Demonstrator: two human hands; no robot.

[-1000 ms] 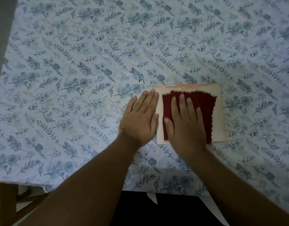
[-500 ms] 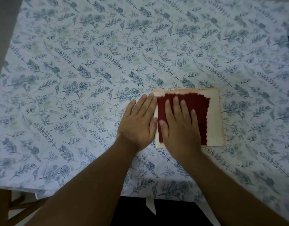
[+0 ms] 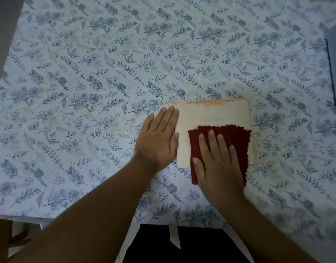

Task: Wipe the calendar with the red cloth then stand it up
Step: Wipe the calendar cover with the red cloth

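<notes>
Dim light; blue floral tablecloth [image 3: 106,73] covers table; wooden chair [image 3: 4,242] lower left.

Both forearms are bare to the frame edge; no sleeve is visible. The left hand [image 3: 157,141] and right hand [image 3: 218,168] carry no glove, ring, watch or band. Fingernails are short and unpainted. A dark garment [image 3: 184,249] with a pale hanging strip [image 3: 173,237] shows at the lower edge.
</notes>
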